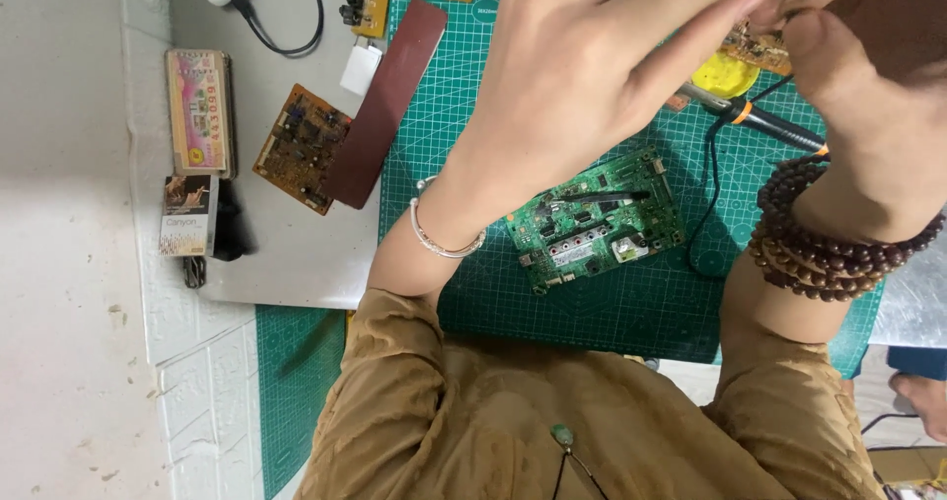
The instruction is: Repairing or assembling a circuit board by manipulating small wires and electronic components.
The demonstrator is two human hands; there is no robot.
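both hands raised over the cutting mat, pinching a small brown circuit board

left hand [582, 66] and right hand [868, 96] clamp the brown circuit board [758, 48] between fingertips, lifted close for inspection; green circuit board [595, 219] lies flat on the green cutting mat [592, 303]; soldering iron [760, 120] rests beside it

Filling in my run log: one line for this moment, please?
left hand: on brown circuit board | right hand: same board | green circuit board: flat on cutting mat

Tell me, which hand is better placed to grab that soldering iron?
Probably the right hand: the soldering iron lies just beneath it, while the left hand is farther over. Both hands are pinching a brown board.
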